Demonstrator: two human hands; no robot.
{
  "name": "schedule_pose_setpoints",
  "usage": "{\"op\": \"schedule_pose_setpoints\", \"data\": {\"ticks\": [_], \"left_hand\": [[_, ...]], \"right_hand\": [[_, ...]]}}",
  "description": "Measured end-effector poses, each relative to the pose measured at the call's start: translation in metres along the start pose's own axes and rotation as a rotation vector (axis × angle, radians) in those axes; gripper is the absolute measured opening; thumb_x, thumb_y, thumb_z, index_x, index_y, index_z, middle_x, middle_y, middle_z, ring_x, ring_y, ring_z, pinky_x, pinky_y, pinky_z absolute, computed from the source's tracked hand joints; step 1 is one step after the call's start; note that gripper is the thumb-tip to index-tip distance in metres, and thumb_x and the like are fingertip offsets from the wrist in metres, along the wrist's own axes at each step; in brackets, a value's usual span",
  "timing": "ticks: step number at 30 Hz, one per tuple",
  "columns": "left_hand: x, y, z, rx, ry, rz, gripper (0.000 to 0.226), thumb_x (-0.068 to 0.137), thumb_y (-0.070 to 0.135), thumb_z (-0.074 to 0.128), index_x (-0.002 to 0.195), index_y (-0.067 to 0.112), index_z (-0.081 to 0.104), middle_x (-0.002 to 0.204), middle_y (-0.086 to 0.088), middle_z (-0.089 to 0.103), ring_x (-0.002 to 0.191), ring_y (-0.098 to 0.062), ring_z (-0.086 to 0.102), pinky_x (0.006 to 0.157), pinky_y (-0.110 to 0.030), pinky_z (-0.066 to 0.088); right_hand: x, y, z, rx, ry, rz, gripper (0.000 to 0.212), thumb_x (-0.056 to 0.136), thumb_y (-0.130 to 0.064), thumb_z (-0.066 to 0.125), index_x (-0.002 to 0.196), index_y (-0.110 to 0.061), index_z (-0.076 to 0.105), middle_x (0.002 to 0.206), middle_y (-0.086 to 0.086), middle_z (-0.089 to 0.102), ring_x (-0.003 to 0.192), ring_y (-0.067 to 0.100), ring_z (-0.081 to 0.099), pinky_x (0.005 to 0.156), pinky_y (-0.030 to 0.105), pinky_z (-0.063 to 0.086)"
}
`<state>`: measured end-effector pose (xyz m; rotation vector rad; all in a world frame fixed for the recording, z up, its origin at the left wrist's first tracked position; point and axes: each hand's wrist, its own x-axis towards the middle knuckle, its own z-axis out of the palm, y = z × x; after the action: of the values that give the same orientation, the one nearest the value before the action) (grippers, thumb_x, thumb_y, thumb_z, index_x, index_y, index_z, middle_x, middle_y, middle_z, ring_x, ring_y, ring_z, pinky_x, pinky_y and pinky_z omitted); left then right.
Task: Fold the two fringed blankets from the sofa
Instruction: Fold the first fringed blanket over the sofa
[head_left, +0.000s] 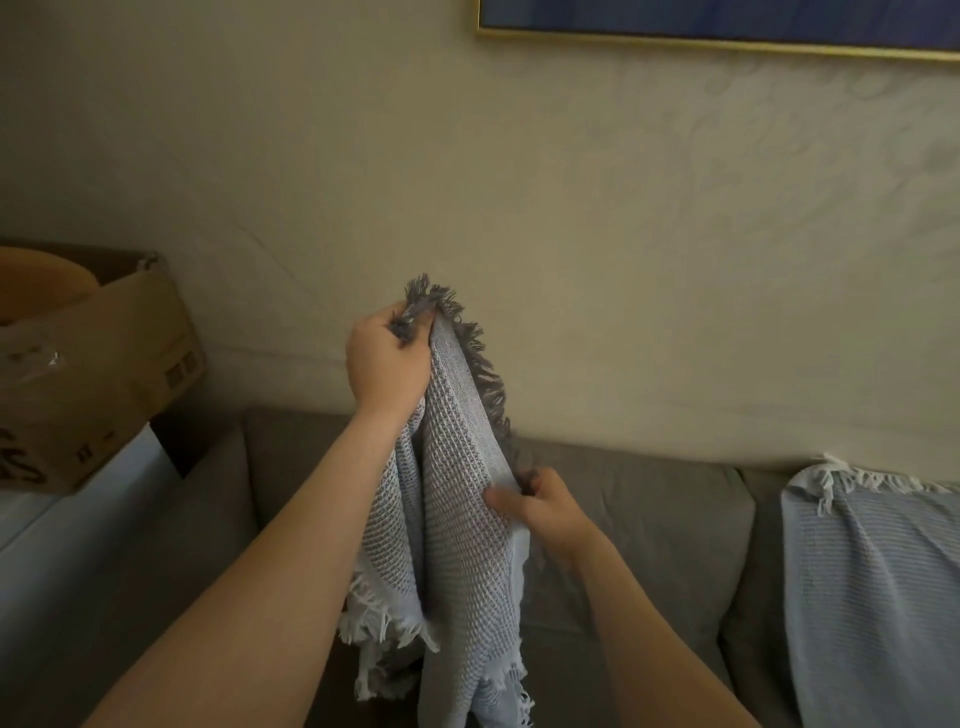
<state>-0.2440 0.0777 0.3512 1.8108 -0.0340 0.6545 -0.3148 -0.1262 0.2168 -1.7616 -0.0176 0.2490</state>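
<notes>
We note left hand (387, 358) fingers clenched on grey blanket (457, 467) top corner | right hand (540, 501) pinches its fringed edge | risk, we judge: bunched layers slip, edges misalign, fold skews.

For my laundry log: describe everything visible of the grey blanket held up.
The grey blanket looks like waffle-weave cloth, with dark grey fringe along its raised edge and white fringe on the hanging ends. It hangs bunched before the sofa. The left hand grips its top corner; the right hand pinches the fringed edge lower.

Dim warm indoor light, soft focus throughout (slightly grainy); wide-angle bending at edges
</notes>
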Motion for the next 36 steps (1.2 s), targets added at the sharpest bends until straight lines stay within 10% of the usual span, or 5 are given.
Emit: {"op": "schedule_pose_setpoints", "data": {"ticks": [7, 15, 27, 32, 36], "left_hand": [[-0.003, 0.0, -0.003, -0.079, -0.131, 0.013, 0.029, 0.103, 0.037, 0.069, 0.08, 0.02, 0.075, 0.056, 0.001, 0.06, 0.052, -0.015, 0.043, 0.053, -0.031, 0.034], [-0.007, 0.006, -0.006, -0.087, -0.165, 0.03, 0.043, 0.104, 0.032, 0.068, 0.062, 0.028, 0.058, 0.044, 0.015, 0.046, 0.044, -0.006, 0.032, 0.047, -0.026, 0.026], [-0.003, -0.004, -0.008, -0.027, -0.061, 0.022, 0.044, 0.102, 0.042, 0.068, 0.072, 0.011, 0.067, 0.06, -0.01, 0.06, 0.055, -0.03, 0.05, 0.055, -0.04, 0.041], [-0.007, -0.004, -0.004, -0.016, -0.067, 0.027, 0.034, 0.102, 0.044, 0.068, 0.079, 0.019, 0.073, 0.066, -0.02, 0.067, 0.056, -0.042, 0.056, 0.055, -0.046, 0.05], [-0.009, 0.001, -0.003, -0.018, -0.081, 0.039, 0.026, 0.102, 0.038, 0.069, 0.079, 0.027, 0.073, 0.06, -0.006, 0.067, 0.053, -0.036, 0.054, 0.052, -0.04, 0.044]], "right_hand": [[0.003, -0.002, 0.015, -0.141, 0.274, -0.048, 0.034, 0.084, -0.023, 0.085, 0.078, -0.017, 0.052, 0.109, 0.005, 0.06, 0.105, 0.016, 0.061, 0.092, 0.041, 0.057], [0.016, 0.0, 0.003, -0.238, 0.166, -0.032, 0.045, 0.082, -0.013, 0.075, 0.058, -0.018, 0.037, 0.056, 0.0, 0.034, 0.05, 0.013, 0.032, 0.052, 0.032, 0.025], [0.027, 0.008, -0.019, -0.43, 0.398, -0.115, 0.037, 0.088, -0.027, 0.079, 0.072, 0.003, 0.064, 0.062, 0.016, 0.063, 0.055, 0.026, 0.059, 0.054, 0.034, 0.043], [0.02, -0.001, -0.022, -0.489, 0.578, -0.158, 0.045, 0.084, -0.016, 0.081, 0.056, -0.017, 0.046, 0.049, -0.007, 0.04, 0.042, 0.005, 0.034, 0.047, 0.019, 0.03], [0.016, 0.0, -0.021, -0.384, 0.504, -0.076, 0.041, 0.078, -0.025, 0.092, 0.111, -0.017, 0.069, 0.087, -0.008, 0.066, 0.076, 0.0, 0.06, 0.074, 0.025, 0.051]]}}
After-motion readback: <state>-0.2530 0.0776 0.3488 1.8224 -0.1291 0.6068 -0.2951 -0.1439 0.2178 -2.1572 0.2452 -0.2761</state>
